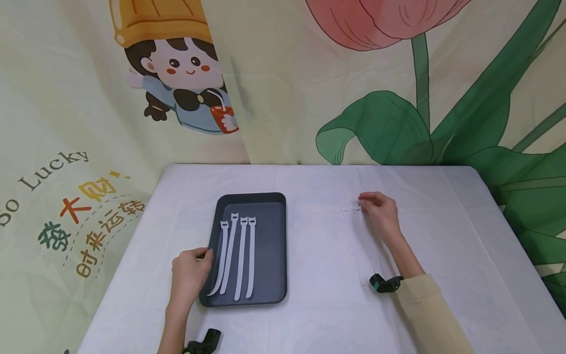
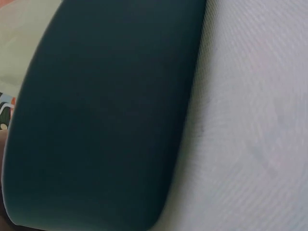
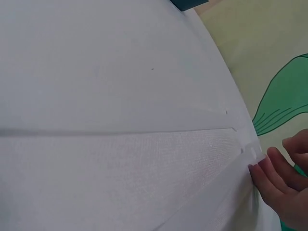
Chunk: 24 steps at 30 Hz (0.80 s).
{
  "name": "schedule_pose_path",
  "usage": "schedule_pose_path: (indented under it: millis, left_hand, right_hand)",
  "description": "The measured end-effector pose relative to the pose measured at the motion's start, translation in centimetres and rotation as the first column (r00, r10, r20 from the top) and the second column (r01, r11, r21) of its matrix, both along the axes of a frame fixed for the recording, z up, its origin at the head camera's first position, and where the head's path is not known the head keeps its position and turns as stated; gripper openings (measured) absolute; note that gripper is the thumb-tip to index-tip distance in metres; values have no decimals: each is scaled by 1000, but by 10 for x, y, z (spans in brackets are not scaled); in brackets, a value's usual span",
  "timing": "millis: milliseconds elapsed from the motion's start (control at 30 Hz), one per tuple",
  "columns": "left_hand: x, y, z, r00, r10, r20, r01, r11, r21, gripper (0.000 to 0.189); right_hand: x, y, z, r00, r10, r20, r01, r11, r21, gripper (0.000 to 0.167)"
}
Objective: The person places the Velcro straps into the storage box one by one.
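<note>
A dark grey tray [image 1: 269, 246] lies on the white-covered table. Inside it, several white strap ties [image 1: 240, 255] lie lengthwise, slotted heads at the far end. My left hand [image 1: 190, 270] grips the tray's left rim between thumb and fingers; the left wrist view is filled by the tray's dark outer wall [image 2: 106, 115]. Over on the right, my right hand [image 1: 382, 216] pinches the head end of a white strap tie [image 3: 211, 192], which slants up off the cloth in the right wrist view. Another white strap tie, its head [image 1: 344, 210] faint against the cloth, lies just left of it.
The white tablecloth [image 1: 318, 275] spans the work surface, so white pieces barely stand out on it. Behind the table's far edge hangs a printed curtain [image 1: 278, 98] with a cartoon figure and a tulip. Black wrist cameras [image 1: 384, 283] sit on both wrists.
</note>
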<state>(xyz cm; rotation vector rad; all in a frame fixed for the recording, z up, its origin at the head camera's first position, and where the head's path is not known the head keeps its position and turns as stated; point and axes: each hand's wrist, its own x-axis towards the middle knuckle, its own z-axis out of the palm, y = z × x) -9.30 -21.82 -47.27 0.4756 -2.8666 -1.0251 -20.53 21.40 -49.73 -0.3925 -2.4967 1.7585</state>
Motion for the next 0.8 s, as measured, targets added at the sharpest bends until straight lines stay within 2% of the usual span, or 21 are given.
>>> schedule_pose_path:
  millis: [367, 800]
  left_hand:
    - [0, -2, -3, 1000, -5, -8, 5, 1000, -2, 32]
    - [0, -2, -3, 1000, -4, -9, 4, 1000, -3, 33]
  right_hand:
    - [3, -1, -3, 997, 39, 73, -40, 999, 19, 28]
    - [7, 1, -6, 998, 51, 39, -54, 994, 92, 24]
